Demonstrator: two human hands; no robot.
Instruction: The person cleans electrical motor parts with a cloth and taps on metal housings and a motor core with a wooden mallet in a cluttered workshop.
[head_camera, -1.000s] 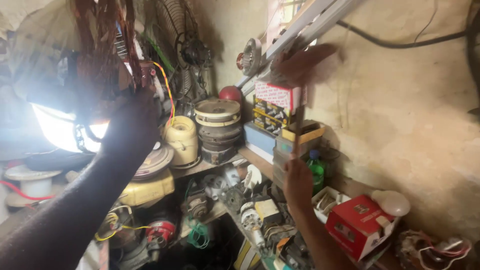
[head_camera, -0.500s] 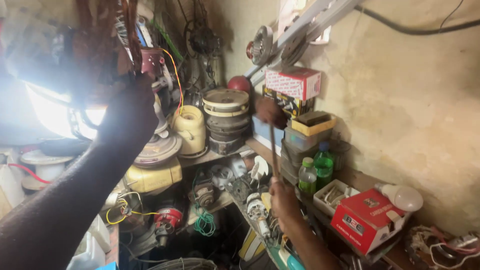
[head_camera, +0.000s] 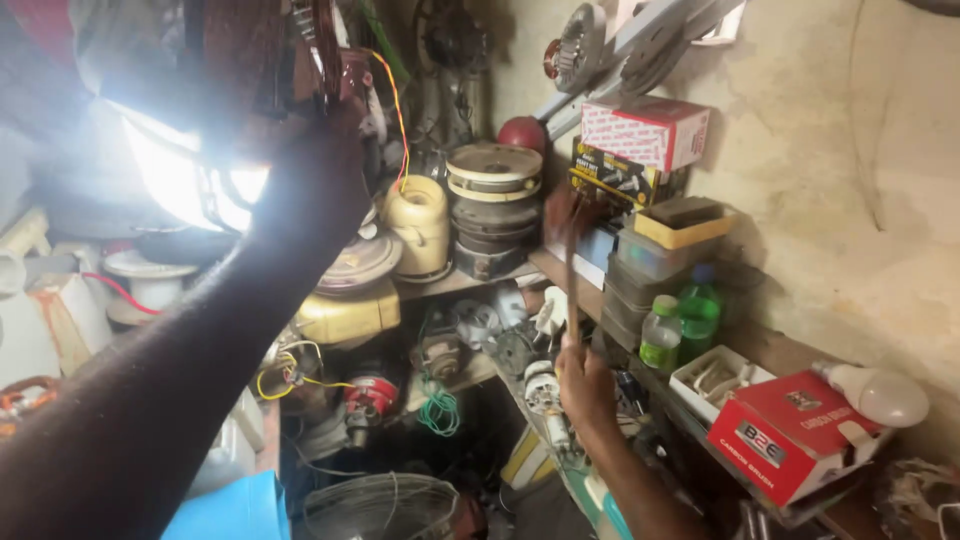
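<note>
Right hand (head_camera: 585, 385) lower, perhaps gripping hammer (head_camera: 570, 235)

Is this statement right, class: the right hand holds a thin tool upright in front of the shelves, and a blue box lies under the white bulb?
Not quite. The head view shows the box under the white bulb is red, not blue. The right hand does hold a thin tool upright.

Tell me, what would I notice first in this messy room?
Probably the glaring bright light at upper left, just behind the raised left hand, which reaches up into hanging wires. Lower down, the right hand holds a thin tool upright before shelves crammed with boxes, and a red box sits at right.
</note>
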